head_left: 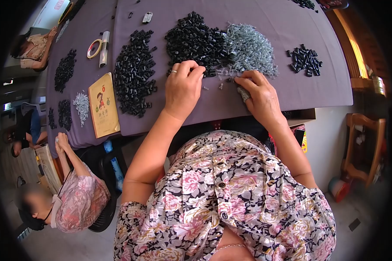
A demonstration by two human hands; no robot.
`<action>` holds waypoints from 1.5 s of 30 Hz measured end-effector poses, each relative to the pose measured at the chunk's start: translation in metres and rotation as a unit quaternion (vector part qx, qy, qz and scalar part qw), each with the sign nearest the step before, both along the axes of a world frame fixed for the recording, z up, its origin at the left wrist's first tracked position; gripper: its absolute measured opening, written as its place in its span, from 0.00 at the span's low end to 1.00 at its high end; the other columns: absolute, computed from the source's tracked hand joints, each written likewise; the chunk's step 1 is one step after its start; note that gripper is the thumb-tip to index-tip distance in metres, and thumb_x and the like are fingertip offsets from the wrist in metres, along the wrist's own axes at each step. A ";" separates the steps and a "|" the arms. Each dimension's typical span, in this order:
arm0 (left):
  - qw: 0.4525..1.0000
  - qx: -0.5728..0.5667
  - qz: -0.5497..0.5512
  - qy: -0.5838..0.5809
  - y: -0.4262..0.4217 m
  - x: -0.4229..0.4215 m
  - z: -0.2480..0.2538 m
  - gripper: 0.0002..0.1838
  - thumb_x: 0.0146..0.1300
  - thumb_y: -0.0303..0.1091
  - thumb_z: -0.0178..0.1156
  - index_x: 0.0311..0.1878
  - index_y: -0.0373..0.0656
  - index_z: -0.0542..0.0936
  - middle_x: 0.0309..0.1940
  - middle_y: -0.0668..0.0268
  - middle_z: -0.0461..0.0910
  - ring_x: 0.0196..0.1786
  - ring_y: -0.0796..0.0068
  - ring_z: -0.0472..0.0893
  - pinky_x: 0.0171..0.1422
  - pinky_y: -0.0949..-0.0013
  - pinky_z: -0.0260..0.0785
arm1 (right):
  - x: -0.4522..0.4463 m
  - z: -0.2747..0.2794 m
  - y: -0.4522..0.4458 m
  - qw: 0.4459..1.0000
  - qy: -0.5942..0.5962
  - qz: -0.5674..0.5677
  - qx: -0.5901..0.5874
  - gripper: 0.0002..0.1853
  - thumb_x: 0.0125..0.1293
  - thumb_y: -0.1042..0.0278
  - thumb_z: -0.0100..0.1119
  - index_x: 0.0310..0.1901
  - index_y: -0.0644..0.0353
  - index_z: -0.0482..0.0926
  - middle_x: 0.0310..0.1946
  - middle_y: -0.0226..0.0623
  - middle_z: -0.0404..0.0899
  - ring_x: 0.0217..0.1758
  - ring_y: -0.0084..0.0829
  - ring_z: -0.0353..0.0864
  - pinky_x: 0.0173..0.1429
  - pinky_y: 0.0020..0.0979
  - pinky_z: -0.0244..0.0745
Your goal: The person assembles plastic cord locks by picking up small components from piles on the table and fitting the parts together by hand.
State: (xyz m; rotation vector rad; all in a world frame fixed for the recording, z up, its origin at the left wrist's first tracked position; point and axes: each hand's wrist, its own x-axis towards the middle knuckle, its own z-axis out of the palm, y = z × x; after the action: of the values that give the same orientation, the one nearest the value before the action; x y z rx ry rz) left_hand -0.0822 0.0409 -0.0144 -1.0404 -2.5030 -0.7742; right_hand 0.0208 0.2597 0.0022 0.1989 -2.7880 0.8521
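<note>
My left hand (pixel 185 89), with a ring on one finger, is at the near edge of a big heap of small black plastic parts (pixel 196 41). Its fingertips are pinched together, and what they hold, if anything, is hidden. In front of a heap of small silvery springs (pixel 250 48), my right hand (pixel 262 98) is closed in a pinch. A small black plastic part (pixel 231 80) shows at its fingertips. Grey wrapping (pixel 244 93) covers one finger of that hand. Between the hands lie a few loose springs (pixel 221 86).
More black parts form a long heap (pixel 135 74) to the left and a smaller heap (pixel 305 60) to the right. A yellow notebook (pixel 103 106), a tape roll (pixel 94 48) and a clear roll (pixel 103 50) lie at left. A co-worker (pixel 80 195) sits left of me.
</note>
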 end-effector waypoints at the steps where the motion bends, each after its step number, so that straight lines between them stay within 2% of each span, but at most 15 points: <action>1: 1.000 -0.004 -0.003 0.001 -0.001 0.001 0.000 0.12 0.57 0.24 0.68 0.45 0.43 0.84 0.44 0.66 0.80 0.47 0.61 0.79 0.51 0.61 0.74 | 0.000 -0.001 0.000 1.000 0.002 0.002 0.001 0.27 0.44 0.84 0.64 0.51 0.60 0.82 0.50 0.38 0.76 0.56 0.44 0.78 0.57 0.41 0.77; 8: 1.000 0.002 -0.001 0.000 -0.003 -0.001 0.002 0.09 0.53 0.23 0.69 0.38 0.43 0.81 0.44 0.65 0.80 0.48 0.59 0.79 0.52 0.60 0.73 | 0.000 0.000 0.004 0.999 0.019 -0.014 -0.035 0.26 0.45 0.85 0.62 0.51 0.59 0.82 0.52 0.37 0.77 0.52 0.44 0.81 0.54 0.41 0.79; 12: 1.000 -0.009 -0.003 -0.006 -0.003 0.000 0.003 0.09 0.54 0.24 0.69 0.38 0.43 0.82 0.44 0.65 0.80 0.49 0.59 0.78 0.53 0.60 0.73 | 0.003 0.002 0.012 0.995 0.065 -0.038 -0.063 0.26 0.46 0.86 0.60 0.50 0.59 0.83 0.53 0.37 0.78 0.49 0.46 0.83 0.52 0.41 0.80; 18: 0.999 -0.013 -0.020 -0.021 -0.001 0.002 0.007 0.10 0.54 0.25 0.70 0.40 0.43 0.83 0.44 0.65 0.80 0.49 0.60 0.78 0.53 0.59 0.73 | 0.006 0.003 0.010 0.995 0.068 -0.036 -0.065 0.24 0.46 0.85 0.61 0.48 0.60 0.82 0.52 0.39 0.78 0.50 0.46 0.83 0.52 0.40 0.80; 24: 0.999 0.050 -0.022 0.005 -0.011 0.012 0.007 0.09 0.57 0.23 0.69 0.41 0.42 0.84 0.41 0.63 0.82 0.44 0.60 0.81 0.51 0.63 0.74 | 0.002 0.005 -0.004 0.999 0.034 0.003 -0.043 0.22 0.46 0.83 0.64 0.48 0.61 0.83 0.51 0.39 0.78 0.53 0.45 0.81 0.55 0.41 0.79; 27: 0.988 0.148 -0.010 -0.048 -0.020 0.026 0.011 0.07 0.59 0.24 0.68 0.40 0.41 0.83 0.40 0.62 0.82 0.41 0.59 0.81 0.46 0.65 0.74 | -0.006 0.005 0.001 0.999 0.036 -0.008 -0.015 0.21 0.47 0.82 0.64 0.47 0.61 0.83 0.49 0.39 0.78 0.54 0.44 0.80 0.55 0.40 0.78; 28: 0.980 0.172 0.009 -0.100 -0.024 0.032 0.008 0.07 0.62 0.24 0.68 0.42 0.39 0.83 0.39 0.63 0.83 0.37 0.66 0.83 0.44 0.70 0.75 | -0.009 0.006 0.003 0.999 0.037 -0.014 -0.003 0.21 0.47 0.82 0.64 0.47 0.60 0.83 0.49 0.39 0.78 0.55 0.44 0.80 0.56 0.40 0.78; 31: 0.906 0.291 0.042 -0.304 -0.035 0.044 0.002 0.05 0.66 0.25 0.67 0.43 0.38 0.82 0.38 0.68 0.83 0.36 0.77 0.81 0.42 0.75 0.74 | -0.013 0.010 0.004 0.999 0.001 -0.020 0.035 0.19 0.49 0.80 0.64 0.46 0.60 0.84 0.46 0.39 0.78 0.53 0.43 0.80 0.55 0.40 0.78; 32: 0.851 0.345 0.040 -0.392 -0.038 0.045 0.003 0.05 0.69 0.28 0.66 0.44 0.38 0.82 0.34 0.71 0.83 0.35 0.85 0.79 0.39 0.78 0.71 | -0.014 0.013 0.000 0.999 -0.025 -0.020 0.040 0.22 0.46 0.82 0.62 0.47 0.60 0.83 0.45 0.40 0.78 0.52 0.46 0.80 0.55 0.42 0.77; 35: 0.699 0.445 0.049 -0.558 -0.045 0.044 0.001 0.07 0.71 0.32 0.64 0.46 0.40 0.82 0.34 0.69 0.83 0.30 0.85 0.75 0.35 0.81 0.67 | -0.020 0.007 -0.004 0.996 -0.005 -0.026 0.084 0.16 0.49 0.78 0.64 0.42 0.59 0.84 0.42 0.38 0.77 0.51 0.43 0.79 0.52 0.41 0.78; 36: 0.672 0.461 0.042 -0.578 -0.046 0.044 0.000 0.06 0.72 0.33 0.63 0.45 0.42 0.81 0.33 0.68 0.83 0.30 0.84 0.76 0.35 0.80 0.67 | -0.022 0.007 -0.005 0.995 -0.011 -0.022 0.092 0.16 0.48 0.78 0.64 0.42 0.59 0.84 0.42 0.37 0.77 0.51 0.43 0.79 0.52 0.42 0.78; 40: 0.625 0.483 0.037 -0.612 -0.047 0.045 0.001 0.05 0.72 0.32 0.62 0.47 0.42 0.81 0.34 0.66 0.84 0.31 0.83 0.79 0.36 0.81 0.70 | -0.029 0.015 -0.009 0.994 -0.032 -0.020 0.101 0.18 0.47 0.81 0.63 0.44 0.59 0.83 0.41 0.38 0.77 0.51 0.44 0.79 0.52 0.43 0.77; 45: 0.634 0.451 0.019 -0.628 -0.049 0.044 0.003 0.09 0.73 0.32 0.61 0.51 0.39 0.81 0.37 0.64 0.86 0.33 0.83 0.81 0.38 0.81 0.73 | -0.033 0.012 -0.004 0.993 -0.037 0.014 0.108 0.19 0.48 0.82 0.62 0.45 0.60 0.82 0.40 0.39 0.77 0.50 0.45 0.79 0.52 0.43 0.77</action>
State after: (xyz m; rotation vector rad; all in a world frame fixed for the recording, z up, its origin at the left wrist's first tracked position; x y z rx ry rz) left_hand -0.0382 -0.0084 -0.0116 0.1105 -2.0883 -3.0610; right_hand -0.0125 0.2553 0.0147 0.2480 -2.9511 0.5738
